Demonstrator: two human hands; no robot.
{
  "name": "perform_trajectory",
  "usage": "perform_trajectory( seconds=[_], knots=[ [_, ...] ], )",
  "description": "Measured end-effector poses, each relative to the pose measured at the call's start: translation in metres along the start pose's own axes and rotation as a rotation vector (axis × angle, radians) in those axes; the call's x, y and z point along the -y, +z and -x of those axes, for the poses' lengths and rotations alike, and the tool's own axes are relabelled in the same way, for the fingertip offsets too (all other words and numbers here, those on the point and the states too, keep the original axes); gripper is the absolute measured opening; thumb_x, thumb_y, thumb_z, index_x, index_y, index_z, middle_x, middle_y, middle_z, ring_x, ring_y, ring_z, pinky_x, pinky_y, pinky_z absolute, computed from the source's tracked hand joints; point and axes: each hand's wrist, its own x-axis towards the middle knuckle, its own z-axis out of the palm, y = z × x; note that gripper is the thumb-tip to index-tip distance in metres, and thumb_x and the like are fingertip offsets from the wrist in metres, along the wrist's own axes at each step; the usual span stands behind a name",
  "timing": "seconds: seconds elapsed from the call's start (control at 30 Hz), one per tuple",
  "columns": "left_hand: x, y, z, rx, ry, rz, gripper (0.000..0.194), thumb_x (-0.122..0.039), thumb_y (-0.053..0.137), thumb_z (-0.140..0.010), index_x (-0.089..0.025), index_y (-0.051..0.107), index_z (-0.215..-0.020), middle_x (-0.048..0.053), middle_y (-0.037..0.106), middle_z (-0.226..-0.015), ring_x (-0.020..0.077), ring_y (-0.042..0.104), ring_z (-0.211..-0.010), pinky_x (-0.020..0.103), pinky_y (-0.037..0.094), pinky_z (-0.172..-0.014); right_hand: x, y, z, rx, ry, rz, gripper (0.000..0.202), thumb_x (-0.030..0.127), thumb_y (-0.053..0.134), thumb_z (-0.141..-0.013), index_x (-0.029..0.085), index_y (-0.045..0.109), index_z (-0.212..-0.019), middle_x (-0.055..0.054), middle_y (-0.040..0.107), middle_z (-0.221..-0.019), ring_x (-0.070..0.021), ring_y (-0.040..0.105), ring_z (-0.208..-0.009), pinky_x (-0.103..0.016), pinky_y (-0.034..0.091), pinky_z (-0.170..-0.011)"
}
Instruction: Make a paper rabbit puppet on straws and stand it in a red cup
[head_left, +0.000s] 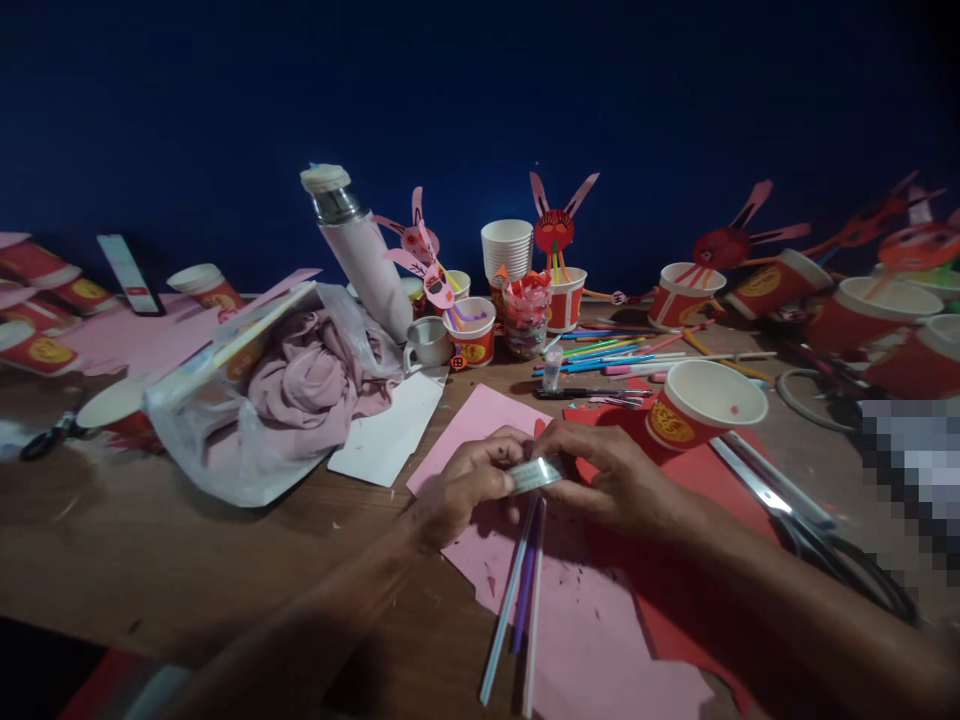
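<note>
Left hand (469,480) and right hand (611,475) both pinched shut on small silvery strip (534,475), above pink paper sheet (570,610), straws (521,590) beneath.

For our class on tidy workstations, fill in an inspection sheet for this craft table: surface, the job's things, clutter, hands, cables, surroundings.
Surface: wooden table, paper scraps scattered on it.
Job's things: clear tape strip held over a bundle of straws; these lie on pink paper beside red paper.
Clutter: paper cups, cup stack, pens, scissors, plastic bag of cloth, flask.
Hands: left hand and right hand both pinch the tape with their fingers.
Cables: nothing seen.
Surroundings: dark blue wall; dim light.
</note>
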Motion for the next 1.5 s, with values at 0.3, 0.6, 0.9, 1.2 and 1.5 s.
perform_trajectory(
  seconds=[0.3,0.6,0.9,1.2,1.5],
  knots=[
    [-0.011,0.008,-0.001,-0.022,0.035,-0.284,0.008,-0.022,0.048,-0.064,-0.015,0.052,-0.067,0.003,0.045,-0.078,0.0186,0.042,-0.082,0.032,0.036,-0.075,0.004,0.011,-0.001,-0.046,-0.135,0.215,0.008,0.016,0.054,-0.079,0.019,0.057,-0.085,-0.001,0.060,-0.070,-0.0116,0.053,-0.062,-0.022,0.036,-0.056],
    [-0.003,0.001,0.000,0.029,0.090,-0.035,0.013,-0.023,0.049,-0.062,-0.014,0.055,-0.069,0.005,0.043,-0.083,0.0172,0.045,-0.077,0.028,0.042,-0.064,0.003,0.004,0.000,-0.047,0.017,-0.006,0.008,0.018,0.059,-0.075,0.017,0.056,-0.082,0.000,0.058,-0.073,-0.0099,0.050,-0.060,-0.021,0.038,-0.055],
    [-0.003,0.005,0.000,0.018,0.121,0.141,0.014,-0.023,0.053,-0.060,-0.014,0.054,-0.071,0.006,0.045,-0.093,0.0147,0.048,-0.072,0.027,0.045,-0.060,0.005,0.000,-0.001,-0.114,-0.013,-0.064,0.007,0.014,0.055,-0.077,0.016,0.056,-0.084,0.000,0.056,-0.072,-0.0101,0.049,-0.060,-0.021,0.040,-0.056],
    [-0.006,0.003,0.000,-0.044,0.060,-0.019,0.015,-0.023,0.055,-0.066,-0.013,0.055,-0.076,0.005,0.052,-0.080,0.0165,0.048,-0.078,0.028,0.040,-0.071,0.006,0.005,-0.002,-0.111,-0.127,0.152,0.013,0.021,0.056,-0.079,0.016,0.059,-0.091,-0.004,0.062,-0.079,-0.0129,0.053,-0.066,-0.023,0.039,-0.057],
    [0.000,0.000,-0.002,0.018,0.039,0.358,0.018,-0.019,0.055,-0.059,-0.011,0.056,-0.075,0.007,0.060,-0.079,0.0179,0.060,-0.061,0.026,0.046,-0.049,-0.003,-0.006,-0.003,-0.033,0.075,-0.242,0.009,0.017,0.059,-0.077,0.016,0.060,-0.086,-0.001,0.060,-0.082,-0.0112,0.053,-0.068,-0.021,0.042,-0.061]
  ],
)
